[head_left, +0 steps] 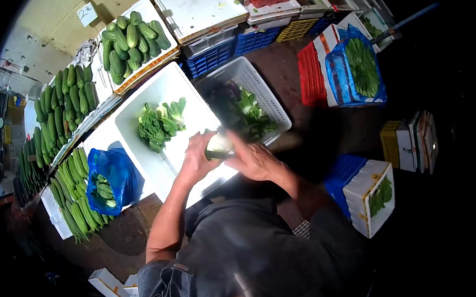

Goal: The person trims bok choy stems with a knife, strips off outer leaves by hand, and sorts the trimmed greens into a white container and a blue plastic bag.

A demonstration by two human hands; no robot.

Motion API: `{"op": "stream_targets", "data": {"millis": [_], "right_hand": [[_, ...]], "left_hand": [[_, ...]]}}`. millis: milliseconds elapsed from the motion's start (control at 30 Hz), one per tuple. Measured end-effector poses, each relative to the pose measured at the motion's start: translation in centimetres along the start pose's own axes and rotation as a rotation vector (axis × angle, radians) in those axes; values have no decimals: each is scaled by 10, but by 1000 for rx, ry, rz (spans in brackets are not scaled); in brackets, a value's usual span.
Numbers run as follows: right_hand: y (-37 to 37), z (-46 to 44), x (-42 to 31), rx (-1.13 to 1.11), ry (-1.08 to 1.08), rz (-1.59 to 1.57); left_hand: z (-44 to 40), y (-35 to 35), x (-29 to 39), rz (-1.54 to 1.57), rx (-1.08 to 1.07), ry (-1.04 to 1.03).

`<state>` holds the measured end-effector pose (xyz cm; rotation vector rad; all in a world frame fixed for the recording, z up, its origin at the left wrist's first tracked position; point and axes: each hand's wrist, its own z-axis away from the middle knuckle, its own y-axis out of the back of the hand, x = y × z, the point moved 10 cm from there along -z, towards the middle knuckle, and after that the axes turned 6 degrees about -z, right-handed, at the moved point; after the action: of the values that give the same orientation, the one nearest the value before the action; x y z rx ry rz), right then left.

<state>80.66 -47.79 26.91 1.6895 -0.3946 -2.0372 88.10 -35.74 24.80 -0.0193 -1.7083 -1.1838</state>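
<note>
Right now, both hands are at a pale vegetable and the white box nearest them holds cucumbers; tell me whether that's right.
Wrong contents: the head view shows leafy greens, not cucumbers, in the white box. Left hand and right hand are at the pale vegetable.

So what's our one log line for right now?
left hand: holding vegetable | right hand: against it | white box: leafy greens inside

A small white card [87,15] stands out against the pale yellow wall [44,23] at upper left, just beyond a heap of green gourds [132,37]. On it, in dark strokes, is the number 2 [82,15] (a smaller mark [88,11] follows, too tiny to make out), the card tilting slightly.
</note>
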Motion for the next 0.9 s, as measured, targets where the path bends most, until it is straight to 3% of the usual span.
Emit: {"op": "stream_targets", "data": {"millis": [467,533,700,900], "right_hand": [[-11,-8,3,-75,24,-42],[-10,-10,12,-58,120,-113],[-17,1,3,-51,30,-76],[-23,-2,4,1,10,-109]], "left_hand": [[19,9,-1,63,-4,40],[19,14,4,33,-4,-19],[15,19,14,-24,77,-174],[14,27,20,-15,69,-179]]}}
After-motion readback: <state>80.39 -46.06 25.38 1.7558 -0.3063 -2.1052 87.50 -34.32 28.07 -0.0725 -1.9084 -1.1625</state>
